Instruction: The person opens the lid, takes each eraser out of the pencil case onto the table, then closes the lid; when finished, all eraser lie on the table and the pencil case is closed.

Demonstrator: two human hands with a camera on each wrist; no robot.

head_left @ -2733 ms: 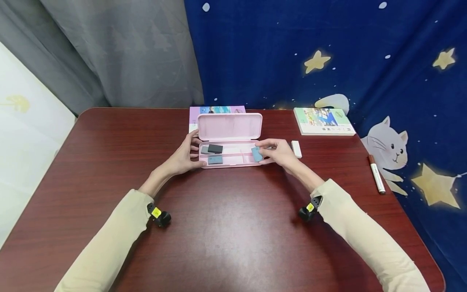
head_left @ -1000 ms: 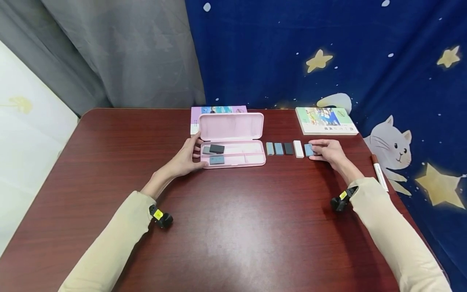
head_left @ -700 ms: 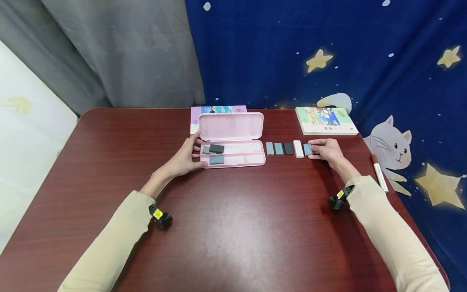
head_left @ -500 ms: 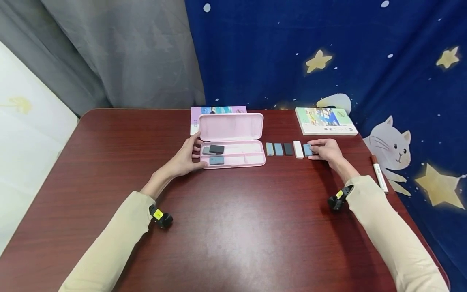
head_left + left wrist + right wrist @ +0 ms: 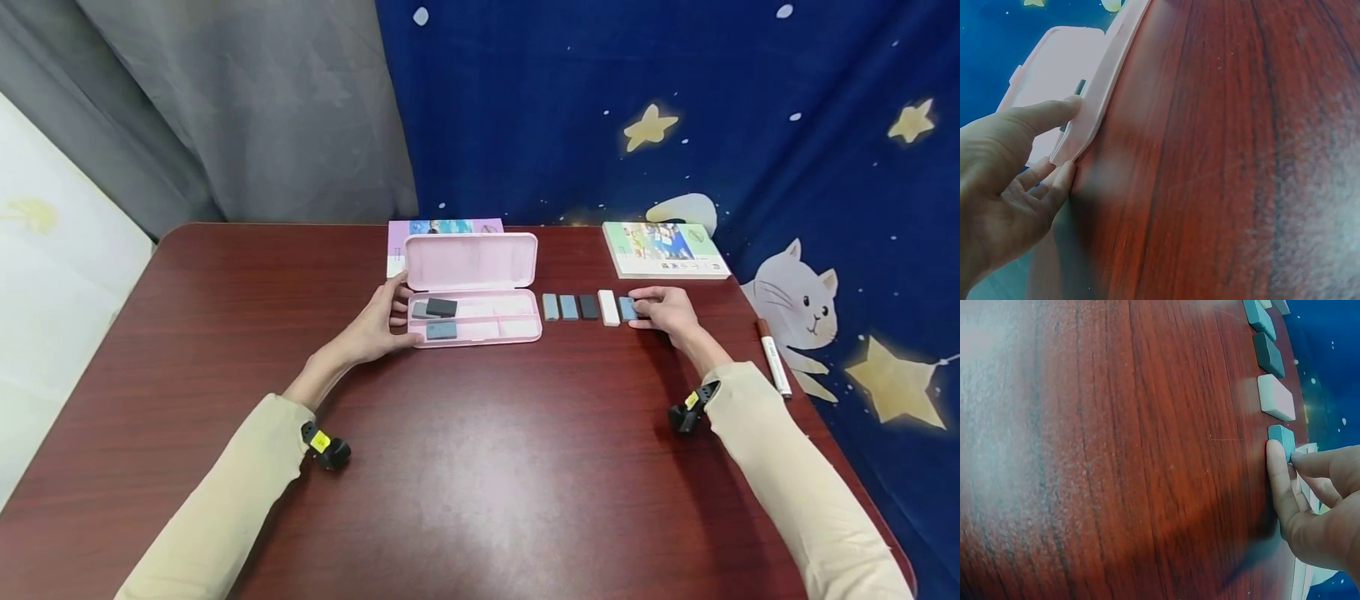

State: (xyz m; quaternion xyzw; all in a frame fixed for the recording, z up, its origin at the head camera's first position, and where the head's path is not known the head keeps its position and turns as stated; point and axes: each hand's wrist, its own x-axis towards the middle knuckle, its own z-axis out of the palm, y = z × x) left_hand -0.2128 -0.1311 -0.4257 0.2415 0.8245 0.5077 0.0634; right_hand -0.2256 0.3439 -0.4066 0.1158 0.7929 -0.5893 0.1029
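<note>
Moved since the earliest frame: one blue block [image 5: 626,309], from over the pink case [image 5: 477,332] to the table [image 5: 450,467], just beside and apart from the white block [image 5: 608,307]. My right hand [image 5: 666,312]: thumb and fingers pinching the blue block. My left hand [image 5: 375,323]: gripping the case's left end. Handling note, my judgement: pinch lightly, align the block square to the white one, leave a slim gap, release without dragging.

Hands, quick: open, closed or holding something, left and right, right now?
Left hand: gripping the pink case at its left end.
Right hand: pinching the rightmost blue block.
</note>
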